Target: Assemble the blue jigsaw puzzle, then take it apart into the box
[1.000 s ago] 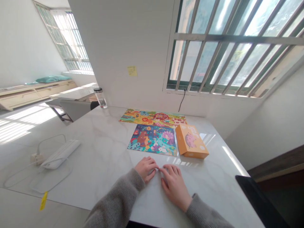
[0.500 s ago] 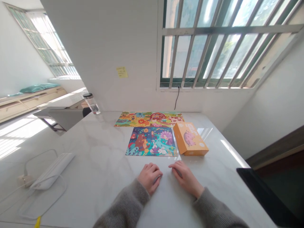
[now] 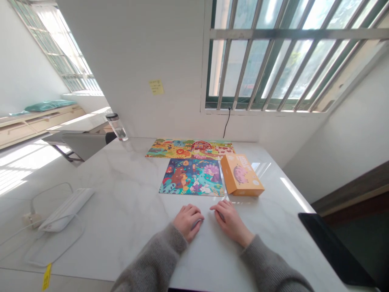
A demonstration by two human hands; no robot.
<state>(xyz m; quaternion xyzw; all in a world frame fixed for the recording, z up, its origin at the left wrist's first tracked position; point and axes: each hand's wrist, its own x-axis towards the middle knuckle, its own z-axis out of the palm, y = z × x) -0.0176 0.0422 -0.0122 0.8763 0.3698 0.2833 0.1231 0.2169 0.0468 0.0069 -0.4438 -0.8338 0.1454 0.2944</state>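
Observation:
My left hand [image 3: 188,222] rests on the white marbled table [image 3: 121,211], fingers curled and closed round a small greyish thing I cannot make out. To its right my right hand [image 3: 230,221] lies on the tabletop, also curled, with its index finger pointing left; a small greyish patch shows under its fingers. The hands are apart. Just beyond them lies a dark blue animal picture puzzle [image 3: 193,177], flat and whole-looking. Behind it is a long, bright farm-and-animal puzzle [image 3: 191,149]. An orange box [image 3: 243,174] with a pink animal picture lies right of the blue puzzle.
A white power strip [image 3: 67,211] with cables lies on the left. A clear bottle [image 3: 118,127] with a black lid stands at the back left. A black flat object [image 3: 334,247] is at the right edge. Behind the table are a wall and a barred window [image 3: 273,61].
The view has tilted slightly, so the table's things appear a little higher. Both hands have shifted slightly left, still curled. A dark edge now shows at the bottom.

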